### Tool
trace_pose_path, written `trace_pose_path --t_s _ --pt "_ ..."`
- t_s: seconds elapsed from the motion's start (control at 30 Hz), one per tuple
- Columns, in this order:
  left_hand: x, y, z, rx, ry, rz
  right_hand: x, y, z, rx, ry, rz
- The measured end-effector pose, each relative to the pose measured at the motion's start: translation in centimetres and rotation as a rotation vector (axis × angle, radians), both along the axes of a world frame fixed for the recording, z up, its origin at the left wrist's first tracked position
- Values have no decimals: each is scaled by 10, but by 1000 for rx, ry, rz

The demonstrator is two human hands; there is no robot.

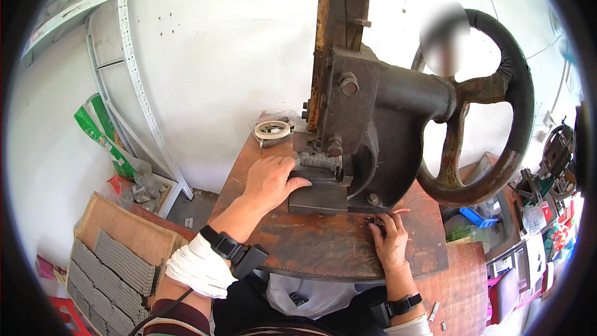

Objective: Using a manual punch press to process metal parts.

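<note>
A dark, worn hand press [348, 118] stands on the wooden bench top. At the left side of its die [320, 162], under the ram, is my left hand [268, 180]. Its fingers curl against the die and its thumb reaches over the lower metal block [318, 198]; whatever lies between them is hidden. Right of that block, my right hand [392, 241] rests over the bench with fingers drawn together beside small dark pieces [373, 220]. A thin reddish stick-like thing [402, 210] shows by its fingertips. What the fingers pinch is too small to make out.
The press's big handwheel [522, 99] rises at the right. Behind the die sits a roll of pale tape [272, 129]. At lower left, a wooden tray [87, 221] holds rows of grey ribbed parts. A white plastic bag [311, 295] hangs below the bench's front edge.
</note>
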State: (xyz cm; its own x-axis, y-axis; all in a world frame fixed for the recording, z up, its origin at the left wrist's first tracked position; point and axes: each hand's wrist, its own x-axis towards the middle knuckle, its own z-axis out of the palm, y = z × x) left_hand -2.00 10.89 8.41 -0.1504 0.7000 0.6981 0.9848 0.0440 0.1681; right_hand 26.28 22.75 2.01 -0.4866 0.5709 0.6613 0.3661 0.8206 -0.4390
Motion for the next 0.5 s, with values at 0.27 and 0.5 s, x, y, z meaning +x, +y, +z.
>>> trace_pose_path --t_s 0.27,0.5 --pt "4 25 -1 -30 -112 265 -3 0 2 29 -41 23" --pt "25 34 14 -470 -387 415 -8 3 1 48 -43 61"
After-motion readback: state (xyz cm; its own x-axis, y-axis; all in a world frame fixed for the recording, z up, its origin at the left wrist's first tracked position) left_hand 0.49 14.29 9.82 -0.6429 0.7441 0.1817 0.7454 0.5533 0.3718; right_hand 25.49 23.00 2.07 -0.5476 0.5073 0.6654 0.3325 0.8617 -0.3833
